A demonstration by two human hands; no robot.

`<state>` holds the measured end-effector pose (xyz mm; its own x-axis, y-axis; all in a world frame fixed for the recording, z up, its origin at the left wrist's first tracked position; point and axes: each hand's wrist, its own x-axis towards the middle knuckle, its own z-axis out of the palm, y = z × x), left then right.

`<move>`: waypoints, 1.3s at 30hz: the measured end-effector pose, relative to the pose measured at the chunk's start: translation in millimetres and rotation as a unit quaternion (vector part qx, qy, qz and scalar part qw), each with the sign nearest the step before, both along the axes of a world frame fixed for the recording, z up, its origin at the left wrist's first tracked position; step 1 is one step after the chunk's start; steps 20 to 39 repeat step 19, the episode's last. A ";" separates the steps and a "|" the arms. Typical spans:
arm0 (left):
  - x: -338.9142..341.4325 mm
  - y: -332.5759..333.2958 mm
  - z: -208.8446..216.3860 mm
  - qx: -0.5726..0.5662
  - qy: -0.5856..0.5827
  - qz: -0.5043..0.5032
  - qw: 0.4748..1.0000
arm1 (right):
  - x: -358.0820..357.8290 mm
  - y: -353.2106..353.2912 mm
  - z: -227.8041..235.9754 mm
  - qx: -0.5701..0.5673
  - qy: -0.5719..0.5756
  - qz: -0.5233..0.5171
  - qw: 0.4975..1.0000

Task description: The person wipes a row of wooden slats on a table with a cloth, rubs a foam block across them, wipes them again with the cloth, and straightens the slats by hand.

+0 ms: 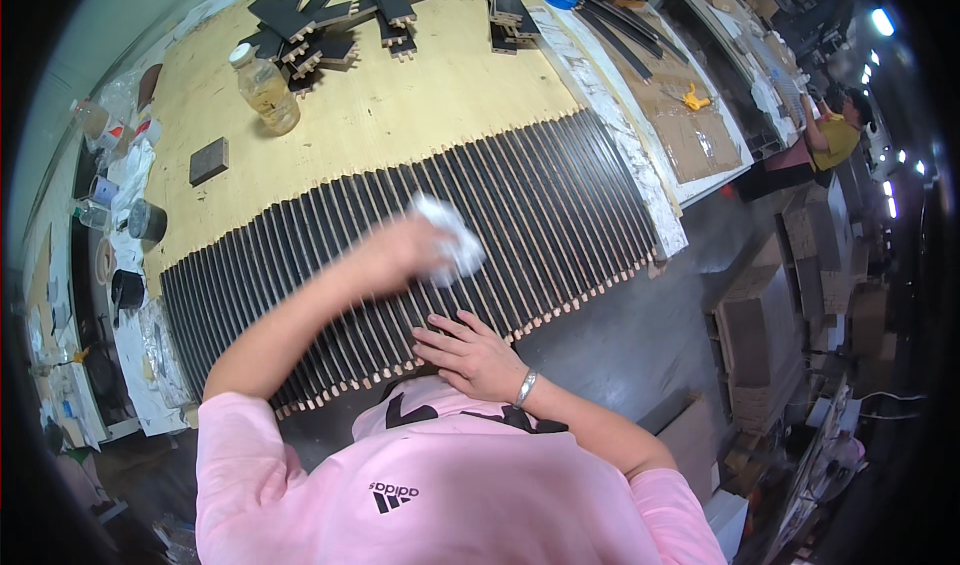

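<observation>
A long row of narrow black slats with pale wooden pegs at their ends lies side by side across the table. My left hand, smeared by motion, is closed around a crumpled white cloth over the middle of the row. Its fingers are partly hidden by the cloth. My right hand rests flat on the near ends of the slats, fingers spread, holding nothing. A silver bracelet circles that wrist.
Black pegged boards are piled at the far side of the pale tabletop. A bottle of yellowish liquid and a dark block stand nearer. Cups and bottles line the left edge. At far right a person works near stacked cartons.
</observation>
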<state>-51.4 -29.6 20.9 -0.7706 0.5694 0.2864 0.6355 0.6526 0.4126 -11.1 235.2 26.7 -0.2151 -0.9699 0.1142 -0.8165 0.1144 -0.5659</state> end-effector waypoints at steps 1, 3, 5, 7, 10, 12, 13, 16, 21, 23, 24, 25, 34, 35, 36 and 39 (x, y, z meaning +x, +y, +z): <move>-20.6 -19.8 21.1 -0.026 0.011 0.102 0.994 | -1.6 1.4 -0.9 0.002 0.020 -0.008 1.000; -34.1 -90.2 9.1 -0.083 0.045 0.351 0.932 | 3.3 -5.3 3.2 -0.004 0.019 0.002 1.000; -35.6 -88.0 23.8 -0.048 0.091 0.384 0.918 | 1.2 -6.1 -0.7 -0.002 0.030 -0.012 0.999; -28.4 -56.5 43.0 -0.013 0.165 0.328 0.930 | 2.7 -4.5 -4.0 -0.015 0.024 -0.028 0.999; 3.5 17.1 42.5 0.023 0.000 -0.046 0.999 | 2.8 -2.0 -3.5 -0.004 0.034 -0.048 0.998; 4.2 9.6 39.4 -0.050 0.007 -0.035 0.998 | 2.3 -4.1 -0.8 -0.004 0.033 -0.051 0.998; -7.5 -10.1 27.8 -0.041 0.042 0.044 0.997 | 4.9 -4.0 2.9 -0.004 0.034 -0.048 0.998; -59.0 -77.8 15.6 0.201 0.048 0.302 0.931 | 26.0 -0.5 5.0 -0.077 0.039 -0.112 0.990; -89.7 -119.0 0.4 0.241 -0.040 0.360 0.901 | 29.0 23.5 6.1 -0.129 0.031 -0.218 0.967; -89.7 -119.0 0.4 0.241 -0.040 0.360 0.901 | 29.0 23.5 6.1 -0.129 0.031 -0.218 0.967; -89.7 -119.0 0.4 0.241 -0.040 0.360 0.901 | 29.0 23.5 6.1 -0.129 0.031 -0.218 0.967; -89.7 -119.0 0.4 0.241 -0.040 0.360 0.901 | 29.0 23.5 6.1 -0.129 0.031 -0.218 0.967; -89.7 -119.0 0.4 0.241 -0.040 0.360 0.901 | 29.0 23.5 6.1 -0.129 0.031 -0.218 0.967; -89.7 -119.0 0.4 0.241 -0.040 0.360 0.901 | 29.0 23.5 6.1 -0.129 0.031 -0.218 0.967; -89.7 -119.0 0.4 0.241 -0.040 0.360 0.901 | 29.0 23.5 6.1 -0.129 0.031 -0.218 0.967; -89.7 -119.0 0.4 0.241 -0.040 0.360 0.901 | 29.0 23.5 6.1 -0.129 0.031 -0.218 0.967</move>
